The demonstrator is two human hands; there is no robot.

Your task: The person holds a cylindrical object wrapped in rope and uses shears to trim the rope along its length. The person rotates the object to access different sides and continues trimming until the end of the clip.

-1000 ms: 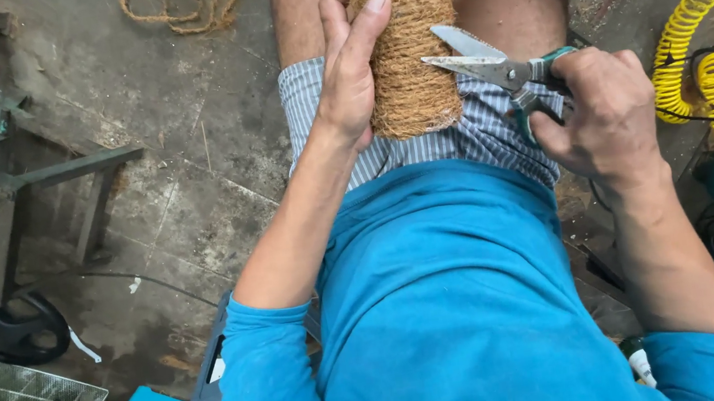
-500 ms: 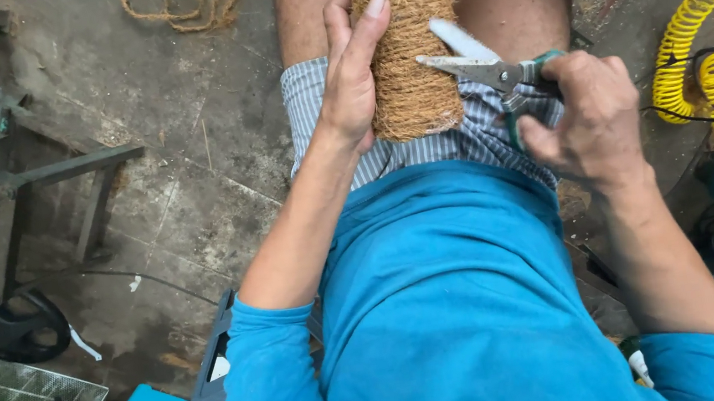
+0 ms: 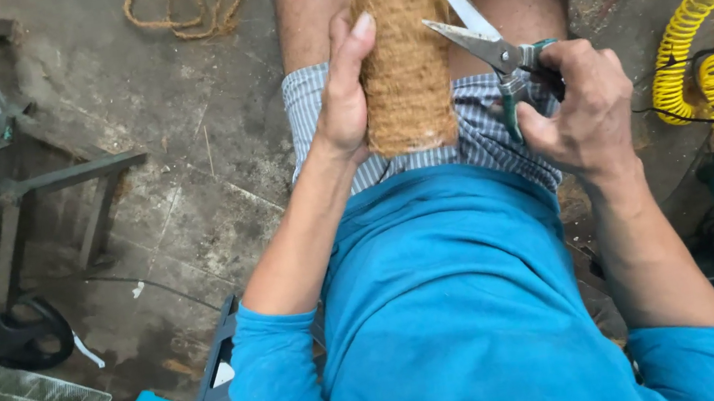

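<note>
Seated person, looking down at own lap; a rope-wrapped cylinder (image 3: 404,47) of coarse brown fibre lies lengthwise between the thighs, its near end resting on striped shorts (image 3: 494,123). Left hand (image 3: 345,92) lies flat along the cylinder's left side, fingers straight and pressed together, steadying it. Right hand (image 3: 578,102) is closed around the green handles of a pair of scissors (image 3: 483,41); blades parted, tips pointing at the cylinder's right flank, just beside the fibre, contact not certain. Step in hand, as judged: trimming stray fibre or a rope end off the wrap. Next move would call for bringing the open blades onto the exact strand and closing them while the left hand keeps the cylinder from rolling. Loose rope (image 3: 184,7) lies on the concrete floor (image 3: 177,160) beyond; yellow coiled hose (image 3: 702,63) at right
</note>
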